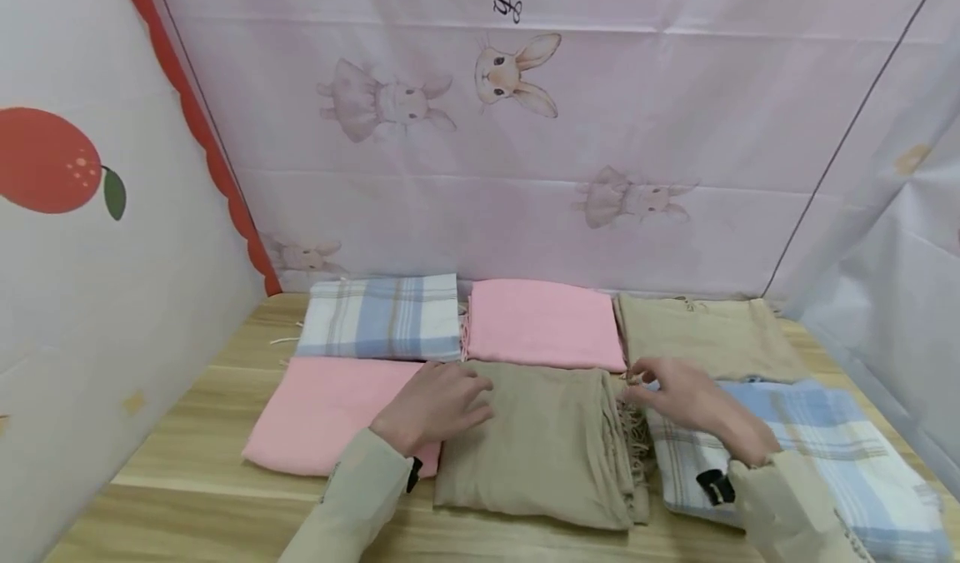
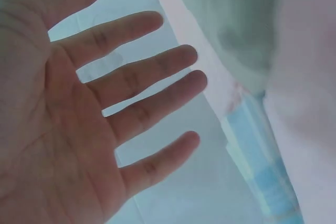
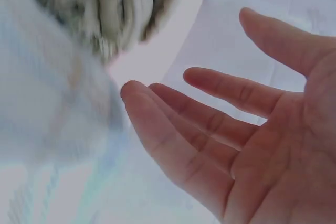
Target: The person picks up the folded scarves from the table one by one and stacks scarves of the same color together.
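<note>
A folded khaki scarf [image 1: 536,446] with fringe along its right side lies at the front middle of the table. My left hand [image 1: 438,401] hovers over its left edge and the neighbouring folded pink scarf [image 1: 330,413]; the left wrist view shows the fingers spread with nothing in them. Near the fringe, my right hand [image 1: 678,392] hangs above the gap between the khaki scarf and a folded blue-and-white plaid scarf [image 1: 847,455]. In the right wrist view its fingers are loosely bent and hold nothing.
Along the back lie another plaid scarf [image 1: 382,317], a second pink scarf [image 1: 543,323] and a second khaki scarf [image 1: 708,336], all folded. A rabbit-print cloth [image 1: 517,146] hangs behind the wooden table [image 1: 187,455]. White sheeting stands at both sides.
</note>
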Demonstrator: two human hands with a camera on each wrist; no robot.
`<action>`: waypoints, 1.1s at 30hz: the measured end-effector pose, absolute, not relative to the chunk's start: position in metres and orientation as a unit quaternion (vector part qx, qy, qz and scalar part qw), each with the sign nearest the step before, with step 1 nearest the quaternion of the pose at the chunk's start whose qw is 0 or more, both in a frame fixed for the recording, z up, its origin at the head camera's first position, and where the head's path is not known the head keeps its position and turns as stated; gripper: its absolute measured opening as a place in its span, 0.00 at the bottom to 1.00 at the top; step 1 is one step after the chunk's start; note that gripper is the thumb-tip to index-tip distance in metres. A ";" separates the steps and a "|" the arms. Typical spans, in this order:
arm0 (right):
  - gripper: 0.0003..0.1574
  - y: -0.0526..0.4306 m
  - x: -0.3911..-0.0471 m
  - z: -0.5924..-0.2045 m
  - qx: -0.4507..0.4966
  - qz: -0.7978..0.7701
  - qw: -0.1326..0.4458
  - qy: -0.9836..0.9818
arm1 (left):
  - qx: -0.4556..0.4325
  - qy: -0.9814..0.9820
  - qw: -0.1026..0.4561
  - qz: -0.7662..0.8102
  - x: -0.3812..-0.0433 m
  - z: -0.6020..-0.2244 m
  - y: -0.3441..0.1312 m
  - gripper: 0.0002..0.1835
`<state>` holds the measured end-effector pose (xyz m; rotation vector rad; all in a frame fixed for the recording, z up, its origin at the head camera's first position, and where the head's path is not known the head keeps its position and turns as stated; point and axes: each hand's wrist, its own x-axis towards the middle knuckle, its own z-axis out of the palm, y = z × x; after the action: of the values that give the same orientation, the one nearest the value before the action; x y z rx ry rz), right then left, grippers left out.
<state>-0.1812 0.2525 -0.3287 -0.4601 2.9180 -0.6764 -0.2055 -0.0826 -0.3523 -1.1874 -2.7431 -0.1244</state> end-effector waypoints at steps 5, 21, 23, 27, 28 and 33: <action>0.29 0.272 -0.193 -0.321 -0.126 -0.213 0.048 0.968 | -0.400 -0.912 0.079 -0.047 -0.215 -0.350 -0.067 0.12; 0.33 0.357 -0.225 -0.294 -0.051 -0.210 0.010 0.976 | -0.361 -0.929 0.056 -0.065 -0.241 -0.335 -0.005 0.16; 0.35 0.363 -0.227 -0.292 -0.044 -0.209 0.015 0.977 | -0.352 -0.932 0.045 -0.073 -0.245 -0.335 0.000 0.16; 0.34 0.368 -0.231 -0.294 -0.043 -0.202 0.017 0.978 | -0.345 -0.934 0.033 -0.086 -0.251 -0.334 0.010 0.16; 0.34 0.369 -0.232 -0.296 -0.044 -0.202 0.016 0.978 | -0.345 -0.934 0.031 -0.092 -0.252 -0.333 0.013 0.16; 0.29 0.381 -0.233 -0.305 -0.043 -0.200 0.013 0.979 | -0.345 -0.932 0.026 -0.112 -0.255 -0.335 0.031 0.16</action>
<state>-0.2333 0.3814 -0.3048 -0.1350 3.0491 -0.6224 -0.2555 0.0310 -0.3345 -1.0661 -2.8789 -0.3466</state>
